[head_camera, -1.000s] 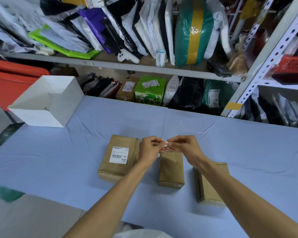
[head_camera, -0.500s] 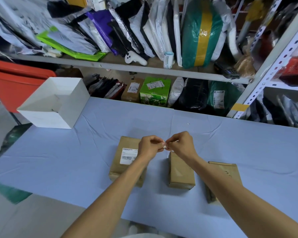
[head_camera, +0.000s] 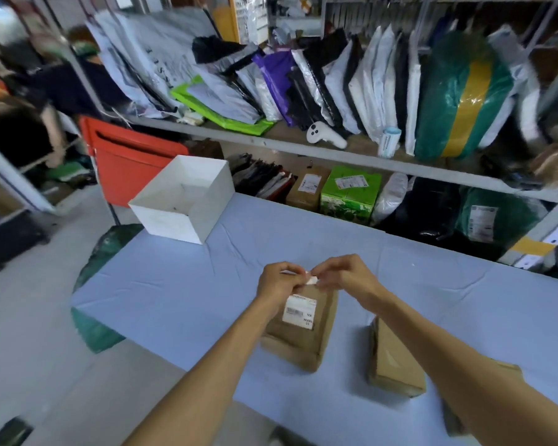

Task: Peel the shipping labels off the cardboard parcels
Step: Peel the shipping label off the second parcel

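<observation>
Head view: the left hand (head_camera: 279, 281) and right hand (head_camera: 345, 275) meet above the blue table (head_camera: 190, 284), fingertips of both pinched on one small white scrap (head_camera: 312, 280), probably a peeled label being folded. At six o'clock from the hands, one parcel (head_camera: 298, 342) carries its label (head_camera: 299, 312), so it is left to do. At four o'clock a second parcel (head_camera: 397, 365) shows bare cardboard on top. A third (head_camera: 511, 371) is mostly hidden under the right forearm. A white box (head_camera: 187, 201) sits at ten o'clock.

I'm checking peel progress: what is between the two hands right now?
In the head view, a small white label scrap sits between left hand and right hand, both pinching it.
</observation>
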The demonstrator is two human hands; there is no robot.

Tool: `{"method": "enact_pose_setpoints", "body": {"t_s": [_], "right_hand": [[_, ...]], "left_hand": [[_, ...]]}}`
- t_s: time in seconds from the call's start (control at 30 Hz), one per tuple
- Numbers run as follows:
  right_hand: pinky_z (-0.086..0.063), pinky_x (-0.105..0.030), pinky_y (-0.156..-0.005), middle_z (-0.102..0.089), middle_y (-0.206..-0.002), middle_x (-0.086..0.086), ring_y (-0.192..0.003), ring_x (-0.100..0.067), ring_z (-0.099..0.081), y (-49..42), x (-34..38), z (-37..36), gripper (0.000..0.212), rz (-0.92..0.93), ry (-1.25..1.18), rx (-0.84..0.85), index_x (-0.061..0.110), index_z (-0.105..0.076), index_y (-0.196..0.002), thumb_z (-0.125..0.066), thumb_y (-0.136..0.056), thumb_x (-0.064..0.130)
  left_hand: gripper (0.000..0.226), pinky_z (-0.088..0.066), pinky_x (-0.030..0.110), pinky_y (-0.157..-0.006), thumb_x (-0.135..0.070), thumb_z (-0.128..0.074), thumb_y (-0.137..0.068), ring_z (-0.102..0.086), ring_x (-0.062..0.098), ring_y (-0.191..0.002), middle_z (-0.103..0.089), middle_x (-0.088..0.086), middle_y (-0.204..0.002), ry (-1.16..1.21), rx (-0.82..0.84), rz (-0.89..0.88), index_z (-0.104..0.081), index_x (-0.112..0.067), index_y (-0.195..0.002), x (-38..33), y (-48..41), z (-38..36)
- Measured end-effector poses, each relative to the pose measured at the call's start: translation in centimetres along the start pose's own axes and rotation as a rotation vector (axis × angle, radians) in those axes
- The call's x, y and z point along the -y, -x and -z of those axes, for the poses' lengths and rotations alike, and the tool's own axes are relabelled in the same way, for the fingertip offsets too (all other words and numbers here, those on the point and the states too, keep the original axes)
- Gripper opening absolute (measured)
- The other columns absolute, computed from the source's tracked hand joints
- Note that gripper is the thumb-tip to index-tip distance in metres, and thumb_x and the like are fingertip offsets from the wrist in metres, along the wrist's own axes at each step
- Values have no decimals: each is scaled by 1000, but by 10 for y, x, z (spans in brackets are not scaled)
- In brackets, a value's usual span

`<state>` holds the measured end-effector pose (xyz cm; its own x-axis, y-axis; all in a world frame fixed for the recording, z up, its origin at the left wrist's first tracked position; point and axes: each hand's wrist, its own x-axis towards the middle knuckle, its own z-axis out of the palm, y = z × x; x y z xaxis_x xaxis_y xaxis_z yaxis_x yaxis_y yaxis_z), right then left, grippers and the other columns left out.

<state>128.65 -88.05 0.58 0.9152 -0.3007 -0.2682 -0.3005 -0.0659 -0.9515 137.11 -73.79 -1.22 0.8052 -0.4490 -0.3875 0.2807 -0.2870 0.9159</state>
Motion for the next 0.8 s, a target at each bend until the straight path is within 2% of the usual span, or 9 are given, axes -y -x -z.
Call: {"method": "enact_pose_setpoints", "body": {"t_s": [0.1,0.17,0.3,0.4,0.47,0.63,0.8], "right_hand": [[-59,-26,-65,-69,-69,-13,-63,-19,-68,-12,11,-15,14,81,42,35,0,-72,-76,-68,-75,-13],[-59,-26,-63,-68,-68,-14,-62,-21,-67,-24,18,-25,16,103,36,40,1,-70,-74,-68,-74,-15],[-59,-29,-64,-66,-72,-17,-66,-25,-66,-44,27,-53,15,118,42,92,1,-70,-74,-69,-73,-14],[-57,-26,-61,-66,-70,-14,-64,-23,-66,-57,36,-73,7,121,57,145,-5,-70,-78,-71,-74,-10],[-58,-28,-62,-66,-70,-15,-65,-25,-67,-65,42,-85,7,114,81,155,-7,-69,-80,-71,-73,-9],[-60,-34,-67,-67,-69,-17,-64,-29,-68,-98,59,-111,11,134,180,222,-5,-69,-79,-73,-70,-11],[-59,-33,-67,-69,-70,-18,-64,-27,-69,-146,78,-144,8,135,252,214,-3,-70,-76,-75,-70,-6]], "left_hand": [[12,-56,38,-81,2,-78,-72,-64,27,-69,-67,19,-77,72,-55,-16,-69,-5,-75,-6,9,14],[16,-58,40,-81,6,-76,-73,-67,30,-73,-69,20,-79,96,-129,-39,-70,-9,-71,-9,9,25],[18,-60,27,-71,10,-74,-74,-68,22,-71,-71,10,-75,145,-213,-53,-71,-8,-73,-10,10,51],[17,-58,22,-64,10,-72,-75,-68,17,-65,-71,1,-66,178,-258,-66,-71,-7,-73,-10,10,71],[12,-57,20,-62,8,-73,-75,-68,16,-64,-71,1,-67,160,-287,-73,-72,-4,-76,-11,8,83],[9,-59,24,-69,1,-78,-73,-69,20,-69,-72,9,-74,120,-333,-78,-74,-6,-77,-15,-10,116],[9,-59,27,-72,-3,-79,-71,-70,19,-69,-72,8,-74,103,-326,-88,-75,-8,-78,-18,-48,163]]}}
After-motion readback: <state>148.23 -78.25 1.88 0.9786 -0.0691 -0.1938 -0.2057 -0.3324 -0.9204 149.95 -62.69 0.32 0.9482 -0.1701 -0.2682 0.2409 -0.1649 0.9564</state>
